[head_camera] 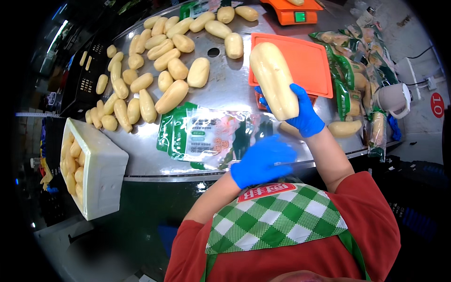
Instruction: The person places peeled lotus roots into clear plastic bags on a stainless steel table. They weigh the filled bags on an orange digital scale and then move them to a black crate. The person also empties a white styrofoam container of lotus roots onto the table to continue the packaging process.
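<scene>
In my right hand [306, 112], gloved in blue, I hold a large peeled lotus root section [274, 81] above the orange plate of a scale [306, 67]. My left hand [266, 160], also blue-gloved and blurred, holds nothing visible; its fingers are apart near the table's front edge. Behind it lie printed green and clear plastic bags [208, 135] on the metal table [144, 155]. Many peeled lotus root pieces [172, 97] are spread over the left and back of the table. Another piece [344, 128] lies to the right of my right wrist.
At the left front stands a white foam box [105, 176] holding more pieces. Filled green bags [347, 74] are piled on the right, beside a light-coloured jug [391, 98]. A second orange scale [296, 14] stands at the back. A black crate [84, 77] is at the left.
</scene>
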Tool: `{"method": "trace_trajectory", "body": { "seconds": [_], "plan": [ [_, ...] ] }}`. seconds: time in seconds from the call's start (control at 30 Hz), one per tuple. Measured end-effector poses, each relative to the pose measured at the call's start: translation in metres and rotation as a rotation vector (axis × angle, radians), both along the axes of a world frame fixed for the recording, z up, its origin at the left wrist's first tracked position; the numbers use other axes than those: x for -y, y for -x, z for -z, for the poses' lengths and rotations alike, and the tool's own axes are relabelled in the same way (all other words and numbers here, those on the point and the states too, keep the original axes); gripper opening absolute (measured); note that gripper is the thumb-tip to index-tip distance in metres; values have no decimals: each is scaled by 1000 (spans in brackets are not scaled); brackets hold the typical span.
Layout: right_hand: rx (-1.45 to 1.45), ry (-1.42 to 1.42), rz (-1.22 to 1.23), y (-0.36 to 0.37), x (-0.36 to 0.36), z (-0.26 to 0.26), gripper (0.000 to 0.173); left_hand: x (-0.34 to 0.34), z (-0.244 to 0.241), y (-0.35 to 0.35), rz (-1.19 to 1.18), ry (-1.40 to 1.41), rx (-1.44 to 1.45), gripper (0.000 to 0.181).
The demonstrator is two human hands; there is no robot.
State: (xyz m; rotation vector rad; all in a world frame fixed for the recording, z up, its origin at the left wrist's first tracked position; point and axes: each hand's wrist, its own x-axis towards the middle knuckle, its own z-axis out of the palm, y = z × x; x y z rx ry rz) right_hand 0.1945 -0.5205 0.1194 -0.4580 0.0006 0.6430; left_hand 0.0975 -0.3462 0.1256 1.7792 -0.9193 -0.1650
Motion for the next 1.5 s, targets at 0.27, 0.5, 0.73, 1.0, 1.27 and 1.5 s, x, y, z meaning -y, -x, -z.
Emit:
{"method": "trace_trajectory", "body": {
  "seconds": [0.27,0.5,0.73,1.0,1.27,1.5],
  "plan": [
    [-50,49,-45,5,42,-3,77,-60,60,25,-460,-135,-152,25],
    [816,1267,393,-36,71,4,83,-67,81,66,-736,-210,-203,58],
    [929,1975,307,-95,98,25,91,-73,106,86,-792,-300,-196,51],
    [748,1245,736,-44,134,-22,53,-80,123,103,-908,-272,-226,47],
    [167,1085,946,32,204,12,42,-74,145,88,-968,-302,-143,46],
    [536,1336,865,17,178,49,40,-51,155,55,-1065,-395,-214,31]
  ]
}}
